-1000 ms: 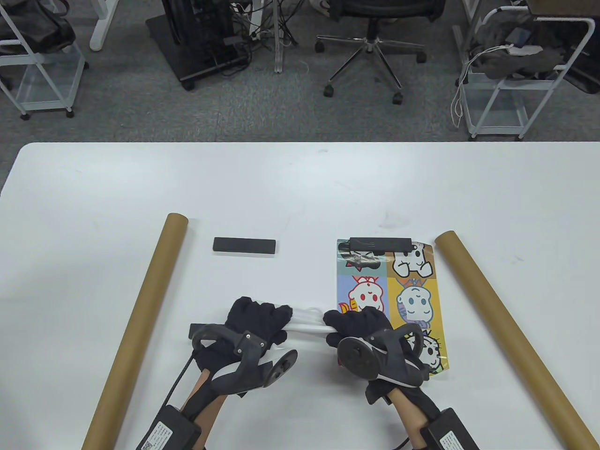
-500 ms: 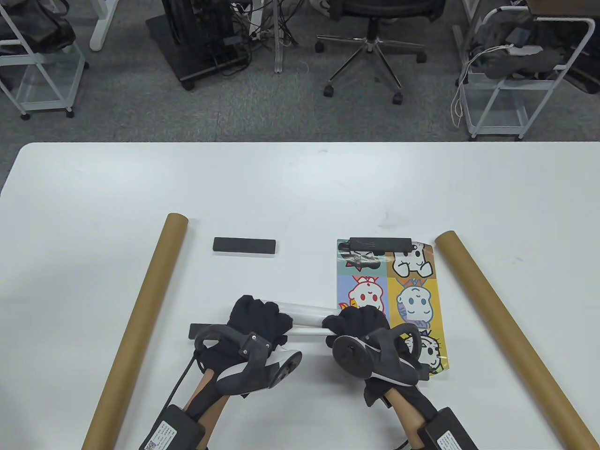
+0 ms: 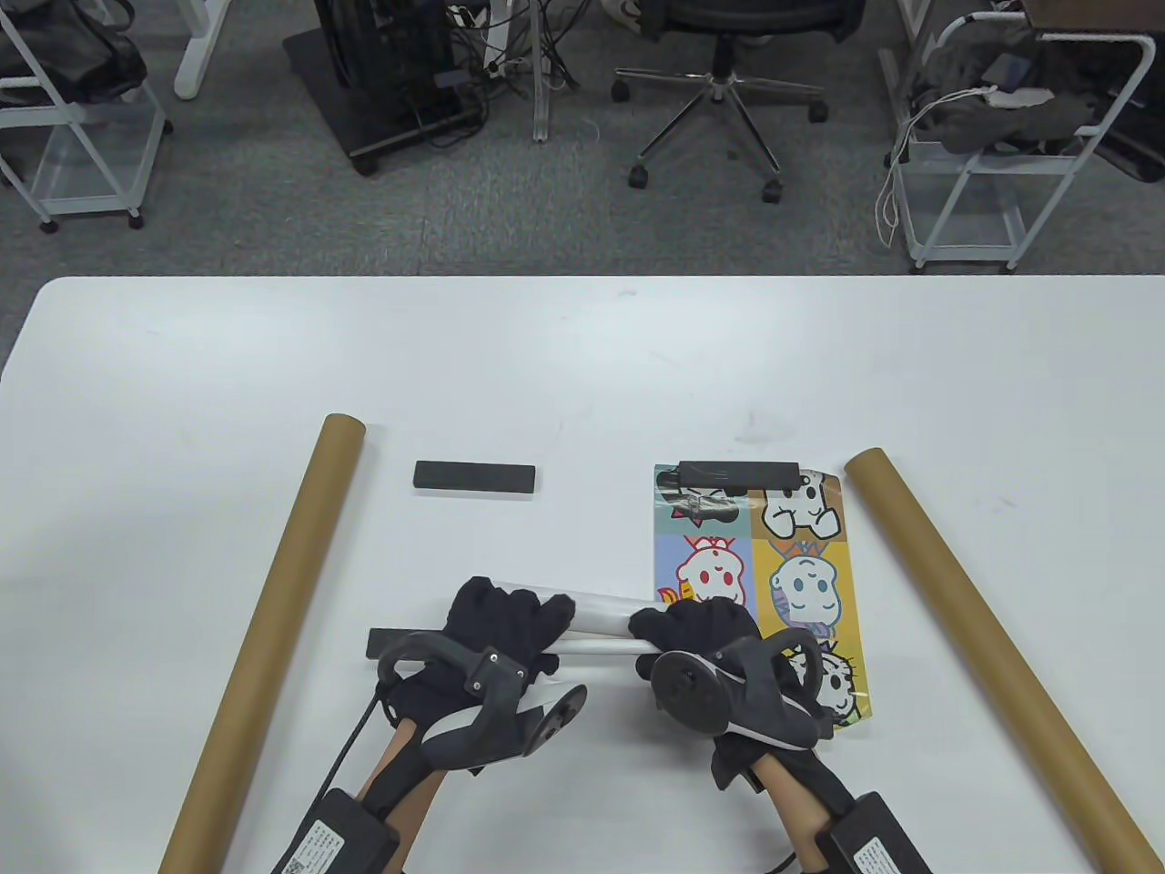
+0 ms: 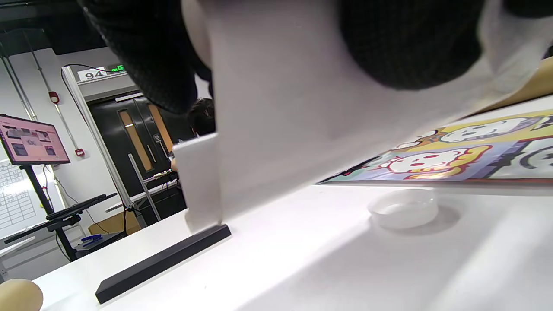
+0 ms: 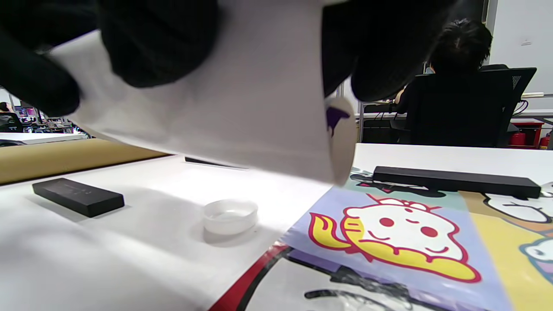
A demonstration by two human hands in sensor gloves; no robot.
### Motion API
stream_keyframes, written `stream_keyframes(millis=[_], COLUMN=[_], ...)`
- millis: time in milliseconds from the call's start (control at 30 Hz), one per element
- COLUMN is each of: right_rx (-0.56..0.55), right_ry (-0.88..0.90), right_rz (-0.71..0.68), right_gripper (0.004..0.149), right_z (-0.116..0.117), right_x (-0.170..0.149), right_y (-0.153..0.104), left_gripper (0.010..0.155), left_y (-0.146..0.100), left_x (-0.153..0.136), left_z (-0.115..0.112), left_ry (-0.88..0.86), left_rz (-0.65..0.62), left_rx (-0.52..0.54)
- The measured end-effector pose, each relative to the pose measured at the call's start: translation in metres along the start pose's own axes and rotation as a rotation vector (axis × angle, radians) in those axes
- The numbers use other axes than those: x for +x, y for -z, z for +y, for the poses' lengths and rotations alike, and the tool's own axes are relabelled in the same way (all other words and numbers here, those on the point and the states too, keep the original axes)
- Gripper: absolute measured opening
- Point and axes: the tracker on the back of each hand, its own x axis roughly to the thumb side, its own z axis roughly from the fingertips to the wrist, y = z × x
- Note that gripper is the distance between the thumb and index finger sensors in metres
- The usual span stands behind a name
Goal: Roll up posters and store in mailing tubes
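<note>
While both hands grip the rolled poster (image 3: pixel 596 624) crosswise between them, left hand (image 3: pixel 501 628) and right hand (image 3: pixel 696 633), I note the left tube (image 3: pixel 273 628) lies outboard of my left hand, nearer it.

Table view — high, looks down across white table (image 3: pixel 582 364) toward office floor beyond; hands enter at bottom edge. Left wrist view — very close, low over tabletop, tilted, faces doors and monitor. Right wrist view — equally near, low, roughly level, faces seated person at far desk. All three share rolled white poster (image 3: pixel 601 623), flat cartoon poster (image 3: pixel 801 583); both wrist views share small clear cap (image 5: pixel 230 215).
</note>
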Motion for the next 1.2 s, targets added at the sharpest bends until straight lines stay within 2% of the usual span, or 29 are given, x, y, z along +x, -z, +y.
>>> stream_keyframes(millis=[67,133,167,300,433,500,633,700,1000,1200], right_rx=[-0.005,-0.005,-0.008,0.026,0.095,0.068,0.047,0.018,0.031,0.013], right_ry=[0.002,0.008,0.012,-0.029,0.045,0.011,-0.002,-0.017,-0.017,0.0], right_rz=[-0.003,-0.001,-0.002,0.007,0.016,0.005,0.008,0.008,0.014,0.003], right_gripper=[0.052,0.052,0.052,0.052,0.054,0.055,0.045,0.044,0.048,0.052], right_z=[0.0001,0.0004,0.0003,0.0029,0.002,0.001,0.0001,0.0001,0.0,-0.002], right_x=[-0.0003,-0.0007,-0.0006,-0.0002,-0.0013,0.0005,0.0018,0.0029,0.0023,0.002], right_y=[0.0006,0.001,0.0011,0.0017,0.0022,0.0016,0.001,0.0004,0.0002,0.0001], left_gripper=[0.059,0.047,0.046,0.048,0.054,0.051,0.041,0.04,0.047,0.063], left_y=[-0.0002,0.0002,0.0007,0.0023,0.002,0.0015,0.0007,0.0003,-0.0004,-0.0012], left_x=[-0.002,-0.0029,-0.0018,-0.0003,0.0,-0.0002,-0.0021,-0.0021,0.0,-0.0042], left_z=[-0.0005,-0.0014,-0.0021,-0.0031,0.0001,0.0023,0.0005,0.0002,0.0022,-0.0001], left_ry=[0.007,0.0,-0.006,-0.027,0.018,0.025,-0.027,-0.011,0.037,0.026], left_rz=[0.003,0.009,0.009,0.009,0.006,0.008,0.011,0.017,0.016,0.022], left_rx=[0.008,0.006,-0.012,-0.038,-0.009,0.016,0.013,0.015,0.012,0.033])
